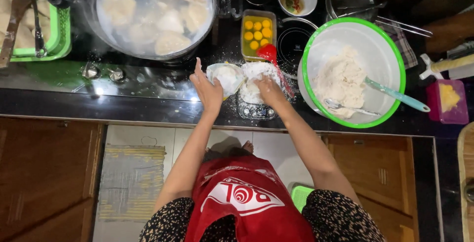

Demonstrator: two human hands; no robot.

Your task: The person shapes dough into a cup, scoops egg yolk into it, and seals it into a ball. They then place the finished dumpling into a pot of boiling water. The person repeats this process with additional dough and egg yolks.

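Seen from above, a person in a red apron stands at a dark tabletop point(148, 105) dusted with flour. A small digital kitchen scale point(255, 110) sits just in front of them, and it serves here as the landmark.

On top of the scale rests a mound of floured white dough point(253, 76). The right hand point(269, 90) lies on the right side of this mound, fingers curled down into it. How tightly it grips cannot be told.

Just to the left of the scale, touching the mound's edge, is a flat round piece of dough point(226, 76). The left hand point(207, 88) holds it from the left, fingers spread wide with one finger pointing away from the body. So the round piece lies to the right of the left hand, between the two hands, and the left hand is the nearer one.

Just beyond the scale stands a rectangular container of egg yolks point(257, 32) with a red spatula point(271, 57) leaning toward the mound. To the right of the scale is a large green-rimmed bowl point(395, 59) of dough. Beyond and left of the scale sits a wide steaming pot point(153, 12) of pale dumplings.
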